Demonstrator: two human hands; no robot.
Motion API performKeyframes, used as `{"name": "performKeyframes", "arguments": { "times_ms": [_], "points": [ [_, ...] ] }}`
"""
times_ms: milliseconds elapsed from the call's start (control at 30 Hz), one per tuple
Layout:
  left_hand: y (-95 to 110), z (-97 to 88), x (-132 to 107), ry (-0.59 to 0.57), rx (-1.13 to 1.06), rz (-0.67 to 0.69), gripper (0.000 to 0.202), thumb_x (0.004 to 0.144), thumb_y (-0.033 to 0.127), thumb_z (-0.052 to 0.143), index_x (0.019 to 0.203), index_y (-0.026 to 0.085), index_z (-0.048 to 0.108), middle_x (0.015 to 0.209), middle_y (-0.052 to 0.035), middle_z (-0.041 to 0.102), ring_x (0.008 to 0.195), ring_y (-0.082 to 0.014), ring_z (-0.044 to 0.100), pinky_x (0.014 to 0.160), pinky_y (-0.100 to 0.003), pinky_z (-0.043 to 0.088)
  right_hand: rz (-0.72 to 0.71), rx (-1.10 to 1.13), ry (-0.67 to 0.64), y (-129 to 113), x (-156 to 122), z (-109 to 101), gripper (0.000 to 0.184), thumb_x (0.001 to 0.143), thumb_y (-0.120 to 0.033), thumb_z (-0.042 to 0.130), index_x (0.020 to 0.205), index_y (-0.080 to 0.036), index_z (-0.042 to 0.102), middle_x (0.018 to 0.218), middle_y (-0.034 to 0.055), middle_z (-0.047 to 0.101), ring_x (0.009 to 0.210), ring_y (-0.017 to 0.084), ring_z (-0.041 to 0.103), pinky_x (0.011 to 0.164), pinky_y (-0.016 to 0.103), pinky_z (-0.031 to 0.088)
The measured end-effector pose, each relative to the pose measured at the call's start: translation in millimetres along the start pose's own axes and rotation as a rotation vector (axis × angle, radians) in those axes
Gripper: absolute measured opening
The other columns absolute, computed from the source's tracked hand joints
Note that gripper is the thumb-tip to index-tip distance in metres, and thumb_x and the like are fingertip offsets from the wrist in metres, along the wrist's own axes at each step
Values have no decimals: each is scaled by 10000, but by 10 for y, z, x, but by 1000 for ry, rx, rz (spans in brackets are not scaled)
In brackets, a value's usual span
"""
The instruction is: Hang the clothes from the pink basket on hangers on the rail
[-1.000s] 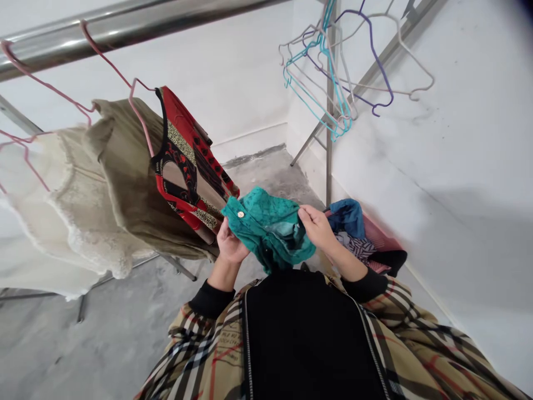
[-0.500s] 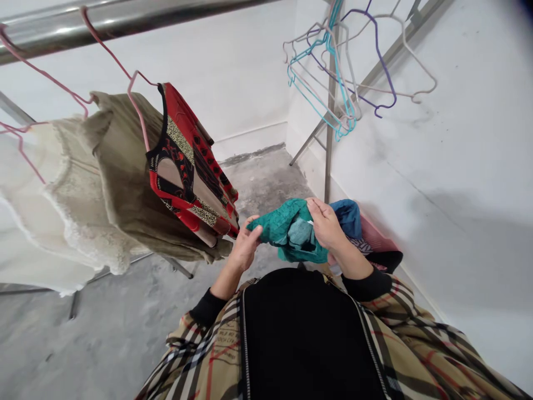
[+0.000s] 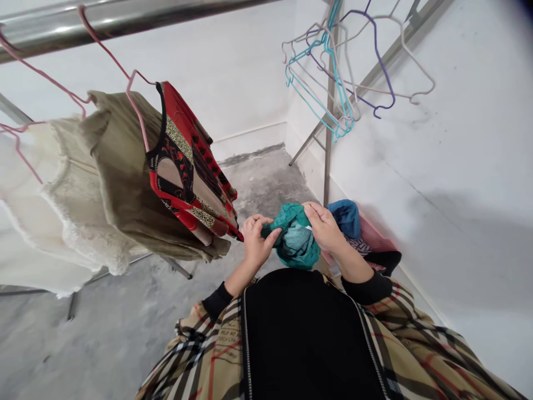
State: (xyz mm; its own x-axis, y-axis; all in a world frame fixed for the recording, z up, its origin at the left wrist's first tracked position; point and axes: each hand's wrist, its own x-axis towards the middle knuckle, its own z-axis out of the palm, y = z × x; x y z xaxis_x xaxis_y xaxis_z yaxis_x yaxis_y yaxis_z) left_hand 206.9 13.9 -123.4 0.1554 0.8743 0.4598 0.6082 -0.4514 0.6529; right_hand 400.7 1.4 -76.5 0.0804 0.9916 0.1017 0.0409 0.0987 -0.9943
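Note:
A crumpled green garment [image 3: 297, 244] hangs between my two hands in front of my chest; its lighter inner side shows in the middle and its exact kind is unclear. My left hand [image 3: 258, 239] pinches its left edge between thumb and fingers. On the other side, my right hand [image 3: 325, 228] is closed on the upper right edge, beside a small white tag. Just left of my left hand hangs a red patterned top [image 3: 187, 172] on a pink hanger [image 3: 139, 108].
An olive shirt [image 3: 125, 172] and a white lace garment [image 3: 79, 205] hang from a metal rail [image 3: 125, 22]. Several hangers [image 3: 341, 105] hang at upper right by a metal stand leg. A pink basket [image 3: 377, 233] with clothes, including a blue one [image 3: 347, 216], stands by the right wall.
My left hand has moved right, closer to my right hand, and its fingers have curled further over the edge. The green garment is now bunched into a rounder shape.

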Motion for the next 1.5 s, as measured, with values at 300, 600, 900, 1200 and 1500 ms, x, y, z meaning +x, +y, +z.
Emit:
{"name": "performKeyframes", "arguments": {
  "times_ms": [300,600,900,1200,1500],
  "points": [
    [110,-181,230,-141,-398,-260,151,837,355,639,869,220,580,612,53,483,540,-111,421,551,-222,333,-16,-170,-115,17,-14,-112,316,807,-435,679,1015,-213,590,878,8,632,793,175,595,737,288,480],
    [348,-549,468,-350,-328,-155,124,817,295,693,831,219,790,802,-50,752,735,-200,663,703,-265,458,-149,-876,123,680,83,-207,493,725,-97,540,1207,-187,593,1160,137,590,1092,303,566,975,437,452],
    [182,-702,465,-353,-157,-87,167,797,359,716,906,259,792,724,-24,692,684,-183,613,670,-260,432,14,-429,232,1020,137,-536,410,770,-170,419,1116,-160,638,1114,103,684,1041,243,616,963,425,472],
    [-143,-620,411,-281,208,-173,235,771,273,697,996,293,762,861,-44,594,767,-209,590,628,-244,413,46,27,320,317,195,-511,387,691,-216,484,1030,-222,670,950,24,708,884,210,645,835,355,527],
    [-59,-600,335,-74,-757,-770,221,761,378,673,868,187,704,711,-26,693,657,-193,639,648,-294,518,22,-287,-212,-32,225,-675,395,753,-173,484,1069,-224,716,972,17,731,887,208,668,820,344,534]
  ]
}}
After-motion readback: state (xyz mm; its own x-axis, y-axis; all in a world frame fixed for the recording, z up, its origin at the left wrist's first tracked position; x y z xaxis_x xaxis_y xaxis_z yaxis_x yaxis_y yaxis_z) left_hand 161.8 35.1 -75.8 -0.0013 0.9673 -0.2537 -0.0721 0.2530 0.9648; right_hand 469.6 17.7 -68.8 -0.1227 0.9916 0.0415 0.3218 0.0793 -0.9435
